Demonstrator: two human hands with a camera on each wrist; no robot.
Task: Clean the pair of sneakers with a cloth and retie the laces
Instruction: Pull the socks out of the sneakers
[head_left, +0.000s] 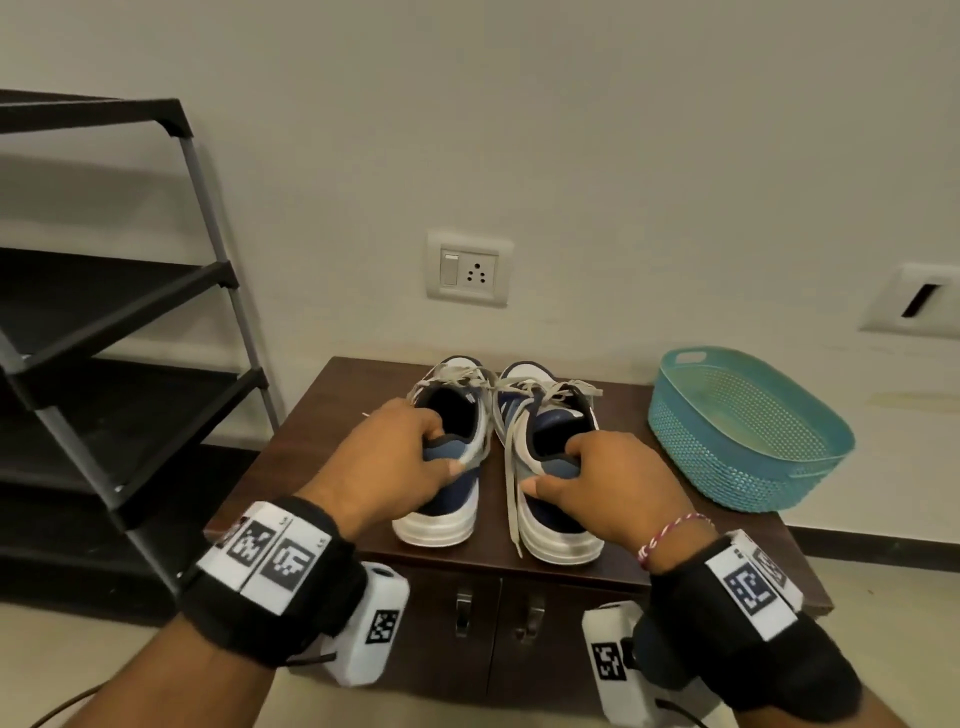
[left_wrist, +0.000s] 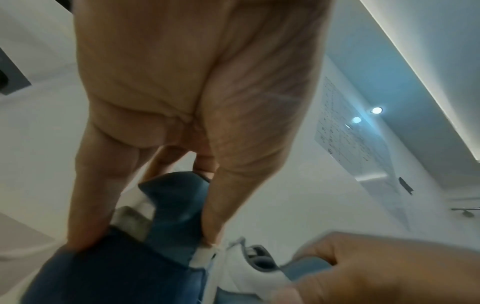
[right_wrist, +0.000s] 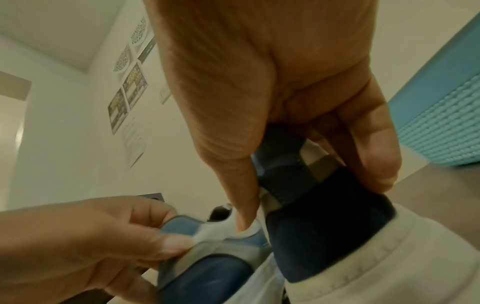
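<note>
Two blue and white sneakers stand side by side on a dark wooden cabinet top (head_left: 311, 410), heels toward me. My left hand (head_left: 415, 452) grips the heel collar of the left sneaker (head_left: 447, 514), fingers inside the opening and thumb on the outside. My right hand (head_left: 587, 467) grips the heel collar of the right sneaker (head_left: 561, 540) the same way. The grey laces (head_left: 511, 467) hang loose, one end trailing down past the right sneaker's heel. In the left wrist view my left hand (left_wrist: 182, 185) pinches the blue heel (left_wrist: 176, 216). In the right wrist view my right hand (right_wrist: 311, 174) holds the dark heel (right_wrist: 324, 236). No cloth is in view.
A teal plastic basket (head_left: 748, 431) sits at the right end of the cabinet top. A black shelf rack (head_left: 114, 322) stands to the left against the wall. A wall socket (head_left: 467, 270) is behind the sneakers. Cabinet doors with handles (head_left: 462, 608) are below.
</note>
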